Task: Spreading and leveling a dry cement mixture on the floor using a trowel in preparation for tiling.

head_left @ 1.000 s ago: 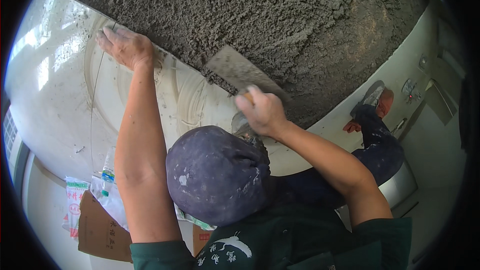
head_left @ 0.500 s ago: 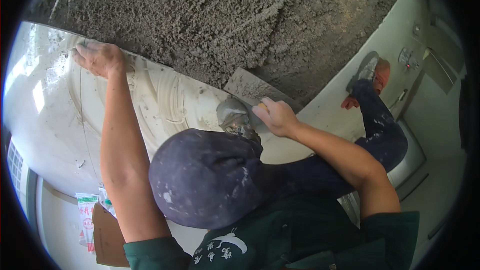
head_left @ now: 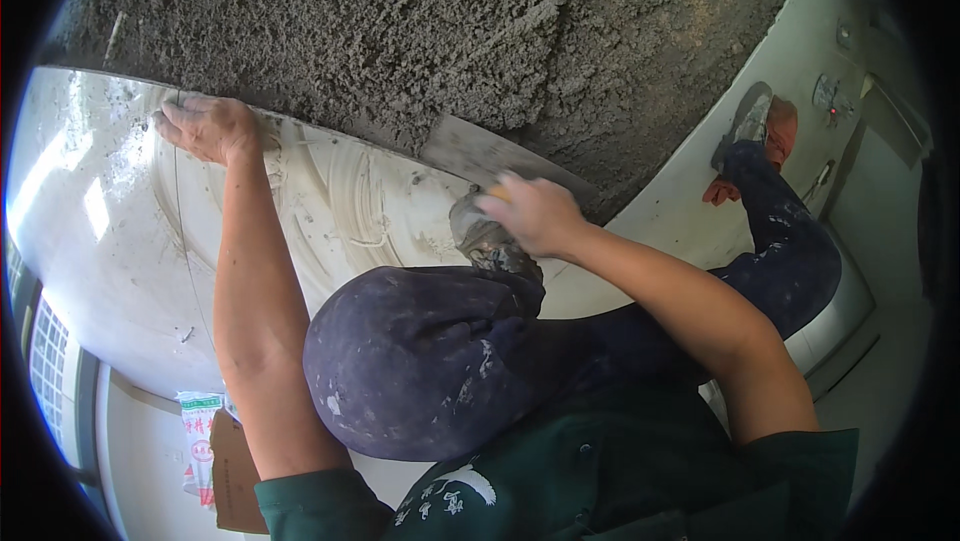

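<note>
My right hand (head_left: 540, 216), slightly blurred, is closed around the yellow handle of a trowel (head_left: 480, 153). The flat rectangular grey blade lies against the edge of a rough bed of damp grey mortar (head_left: 380, 41). Further left, my left hand (head_left: 212, 129) leans with its fingers stretched out on the glossy pale tile floor (head_left: 320, 176), right by the mortar's edge. A thin string (head_left: 178, 191) runs over the tile beneath its fingers. Whether those fingers press on the string I cannot tell.
My bent knee (head_left: 400, 361) and a mortar-smeared shoe (head_left: 480, 226) are between my arms. My other shoe (head_left: 745, 126) rests on the tile at right, with a reddish cloth (head_left: 780, 136) by it. A printed bag (head_left: 200, 441) and brown cardboard (head_left: 238, 481) stand at lower left.
The trowel and my right hand have shifted slightly left along the mortar edge. My left hand stays by the string. The whole view has shifted a little.
</note>
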`<state>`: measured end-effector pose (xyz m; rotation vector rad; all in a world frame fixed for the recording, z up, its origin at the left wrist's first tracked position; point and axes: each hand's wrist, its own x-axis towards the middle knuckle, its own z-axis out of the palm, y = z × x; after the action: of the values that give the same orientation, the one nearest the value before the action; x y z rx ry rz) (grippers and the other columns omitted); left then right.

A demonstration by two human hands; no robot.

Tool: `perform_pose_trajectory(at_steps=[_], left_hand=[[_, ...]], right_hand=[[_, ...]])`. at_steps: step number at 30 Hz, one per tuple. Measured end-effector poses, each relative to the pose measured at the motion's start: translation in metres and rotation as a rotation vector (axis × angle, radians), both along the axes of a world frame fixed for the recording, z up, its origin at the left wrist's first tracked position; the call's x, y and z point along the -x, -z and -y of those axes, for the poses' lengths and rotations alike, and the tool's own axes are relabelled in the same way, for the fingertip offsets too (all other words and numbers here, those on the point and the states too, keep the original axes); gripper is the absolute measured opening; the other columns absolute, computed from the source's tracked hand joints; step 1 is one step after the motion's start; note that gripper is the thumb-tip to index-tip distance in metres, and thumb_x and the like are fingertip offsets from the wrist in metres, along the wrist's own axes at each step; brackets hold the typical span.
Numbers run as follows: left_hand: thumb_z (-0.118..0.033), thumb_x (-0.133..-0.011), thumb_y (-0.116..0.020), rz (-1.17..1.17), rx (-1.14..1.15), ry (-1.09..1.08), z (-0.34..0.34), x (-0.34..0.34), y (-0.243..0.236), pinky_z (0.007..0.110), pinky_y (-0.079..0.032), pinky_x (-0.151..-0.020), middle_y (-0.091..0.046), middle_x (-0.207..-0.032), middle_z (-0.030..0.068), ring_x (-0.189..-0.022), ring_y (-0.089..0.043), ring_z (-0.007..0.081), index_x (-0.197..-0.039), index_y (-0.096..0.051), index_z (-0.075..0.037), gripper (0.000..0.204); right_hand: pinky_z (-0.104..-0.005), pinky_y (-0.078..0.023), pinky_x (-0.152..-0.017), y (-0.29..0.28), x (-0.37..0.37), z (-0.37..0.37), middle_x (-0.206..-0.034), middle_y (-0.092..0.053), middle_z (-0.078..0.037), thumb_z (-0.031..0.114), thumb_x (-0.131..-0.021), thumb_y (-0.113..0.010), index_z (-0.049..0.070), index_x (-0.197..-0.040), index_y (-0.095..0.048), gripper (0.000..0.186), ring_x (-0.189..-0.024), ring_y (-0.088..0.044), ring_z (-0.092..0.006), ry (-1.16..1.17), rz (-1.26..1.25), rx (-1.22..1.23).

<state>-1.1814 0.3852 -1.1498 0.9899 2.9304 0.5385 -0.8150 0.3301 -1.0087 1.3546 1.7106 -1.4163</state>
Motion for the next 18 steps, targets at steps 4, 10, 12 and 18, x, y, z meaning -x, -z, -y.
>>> perform_pose_trajectory(at_steps=[4, 10, 12, 18], left_hand=[[-0.029, -0.100, -0.036, 0.016, -0.006, 0.019, -0.004, -0.005, 0.007, 0.044, -0.026, -0.117, -0.029, -0.152, 0.0261, -0.144, -0.026, 0.0382, -0.141, -0.041, 0.002, 0.052], [-0.033, -0.101, -0.037, 0.027, -0.034, 0.038, 0.001, 0.000, 0.008, 0.045, -0.023, -0.119, -0.031, -0.152, 0.0271, -0.144, -0.026, 0.0389, -0.144, -0.038, 0.005, 0.056], [-0.036, -0.102, -0.041, -0.047, -0.098, 0.256, 0.031, -0.022, 0.010, 0.050, -0.021, -0.119, -0.033, -0.151, 0.0293, -0.143, -0.027, 0.0419, -0.145, -0.034, 0.008, 0.062], [-0.065, -0.092, -0.042, 0.067, 0.370, 0.708, 0.178, -0.172, -0.015, 0.056, 0.000, -0.119, -0.004, -0.157, 0.0347, -0.148, -0.002, 0.0476, -0.151, -0.005, 0.011, 0.103]], right_hand=[[-0.0488, -0.053, -0.071, 0.013, -0.104, 0.048, -0.084, -0.068, -0.018, 0.046, -0.093, -0.057, 0.010, -0.108, -0.062, 0.039, -0.082, -0.068, -0.0345, -0.056, 0.171, 0.055], [-0.0461, -0.052, -0.055, 0.041, -0.073, 0.035, -0.068, -0.066, -0.015, 0.056, -0.089, -0.059, 0.009, -0.092, -0.060, 0.047, -0.060, -0.066, -0.0330, -0.152, -0.208, -0.361], [-0.0436, -0.051, -0.050, 0.065, -0.054, 0.011, -0.066, -0.066, -0.013, 0.057, -0.088, -0.060, 0.012, -0.086, -0.061, 0.045, -0.056, -0.066, -0.0297, -0.147, -0.252, -0.510], [-0.0472, -0.053, -0.057, 0.063, -0.078, -0.120, -0.066, -0.065, -0.017, 0.061, -0.092, -0.055, 0.008, -0.082, -0.057, 0.054, -0.062, -0.067, -0.0340, 0.174, 0.028, -0.756]])
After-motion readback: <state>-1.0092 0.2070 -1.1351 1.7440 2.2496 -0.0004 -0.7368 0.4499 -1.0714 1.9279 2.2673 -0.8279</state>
